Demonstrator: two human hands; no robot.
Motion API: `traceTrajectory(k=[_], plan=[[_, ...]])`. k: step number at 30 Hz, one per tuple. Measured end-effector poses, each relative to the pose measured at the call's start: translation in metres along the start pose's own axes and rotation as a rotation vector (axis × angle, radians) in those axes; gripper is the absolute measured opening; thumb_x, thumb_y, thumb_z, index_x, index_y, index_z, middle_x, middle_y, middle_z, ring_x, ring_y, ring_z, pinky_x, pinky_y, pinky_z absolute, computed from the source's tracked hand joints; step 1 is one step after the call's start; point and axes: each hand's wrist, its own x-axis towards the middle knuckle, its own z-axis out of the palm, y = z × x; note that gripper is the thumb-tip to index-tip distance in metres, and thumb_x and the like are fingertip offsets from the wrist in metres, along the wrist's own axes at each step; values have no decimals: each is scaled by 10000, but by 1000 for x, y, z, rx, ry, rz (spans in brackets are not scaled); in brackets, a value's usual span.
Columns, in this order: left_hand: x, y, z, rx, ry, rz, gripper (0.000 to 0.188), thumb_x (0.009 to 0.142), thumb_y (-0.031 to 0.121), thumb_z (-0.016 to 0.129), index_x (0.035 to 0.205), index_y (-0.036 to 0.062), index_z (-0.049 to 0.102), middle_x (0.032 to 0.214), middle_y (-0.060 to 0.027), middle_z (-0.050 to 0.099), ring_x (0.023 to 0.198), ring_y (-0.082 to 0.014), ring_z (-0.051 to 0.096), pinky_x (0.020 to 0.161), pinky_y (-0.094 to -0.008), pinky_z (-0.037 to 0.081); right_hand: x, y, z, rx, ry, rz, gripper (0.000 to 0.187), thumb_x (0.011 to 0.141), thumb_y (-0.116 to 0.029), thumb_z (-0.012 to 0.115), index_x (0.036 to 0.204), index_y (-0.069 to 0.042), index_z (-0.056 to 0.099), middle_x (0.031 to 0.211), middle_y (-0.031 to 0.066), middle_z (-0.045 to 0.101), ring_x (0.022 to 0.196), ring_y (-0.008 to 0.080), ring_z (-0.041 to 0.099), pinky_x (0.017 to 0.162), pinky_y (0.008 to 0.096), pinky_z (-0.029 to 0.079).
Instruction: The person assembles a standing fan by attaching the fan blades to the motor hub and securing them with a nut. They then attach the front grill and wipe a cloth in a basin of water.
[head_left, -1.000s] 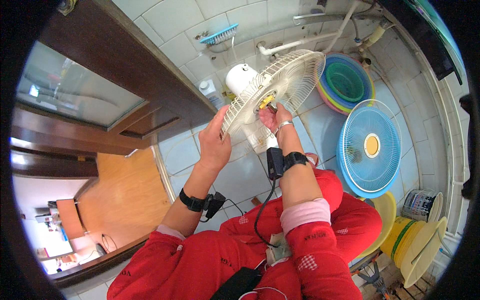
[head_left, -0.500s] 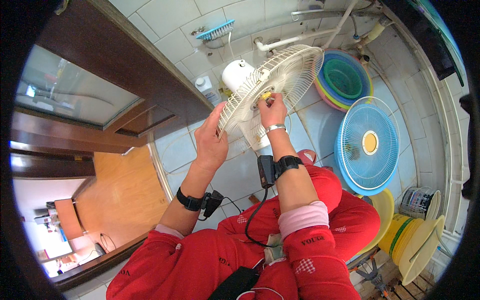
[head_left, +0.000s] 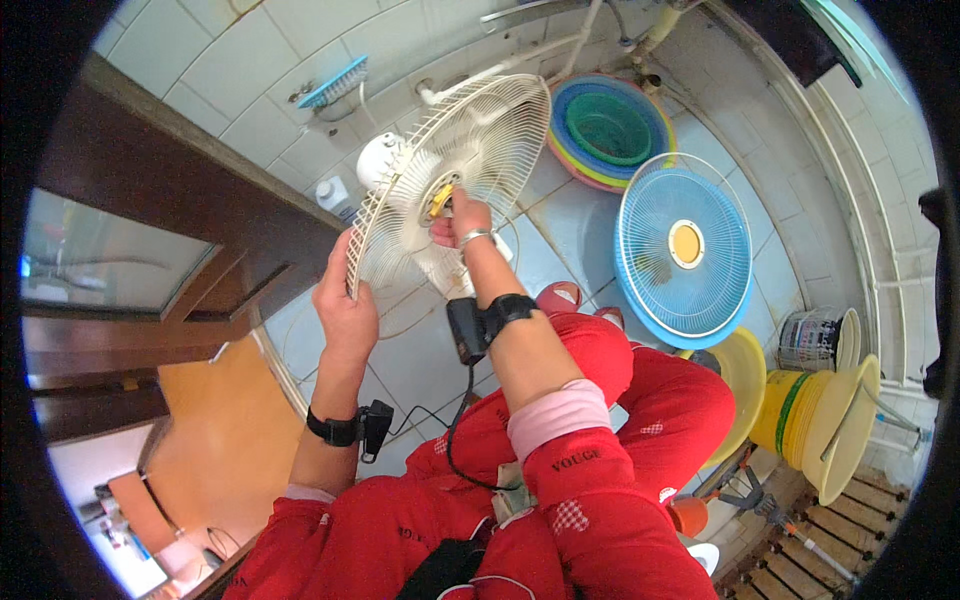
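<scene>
Front grille (head_left: 685,245) lies detached on blue basin (head_left: 658,329); rear grille (head_left: 505,135) is mounted. Left hand (head_left: 345,312) clasps its left edge; right hand (head_left: 463,220) meets yellow hub piece (head_left: 439,203), pinch unconfirmed.

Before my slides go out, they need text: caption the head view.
Left hand on the rim of a white fan guard, right hand at the yellow piece at its center.

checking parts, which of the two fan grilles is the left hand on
The rear grille on the fan; the left hand grips its rim. The front grille, with a round yellow centre, lies over the blue basin.
</scene>
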Motion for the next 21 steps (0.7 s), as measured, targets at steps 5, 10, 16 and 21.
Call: traceTrajectory(k=[5, 10, 16, 21], plan=[[0, 0, 2, -36, 7, 4, 591, 713, -157, 432, 1273, -2, 537, 1147, -173, 647, 1099, -256, 624, 949, -320, 447, -19, 0, 4, -538, 181, -607, 499, 762, -246, 683, 1172, -8, 526, 1046, 268, 613, 1016, 412, 579, 906, 429, 448], [0, 5, -3, 57, -1, -19, 622, 696, -181, 496, 1279, 30, 537, 1160, -217, 632, 1119, -295, 618, 936, -337, 470, -12, 8, -1, -609, 218, -823, 443, 736, -229, 745, 1085, -18, 572, 877, 165, 664, 774, 301, 662, 711, 380, 522], [2, 13, -3, 41, -21, 5, 643, 680, -211, 476, 1274, 27, 535, 1185, -220, 618, 1130, -315, 609, 937, -341, 475, 1, 3, -4, -174, 0, -420, 333, 790, -220, 710, 919, 57, 579, 762, 214, 659, 618, 320, 661, 567, 396, 534], [2, 14, -4, 49, -20, 23, 669, 669, -216, 467, 1289, 31, 522, 1177, -217, 621, 1122, -310, 615, 930, -336, 478, 1, -12, -7, 142, -133, -9, 322, 868, -221, 646, 887, 95, 585, 774, 183, 658, 604, 234, 680, 504, 330, 593]])
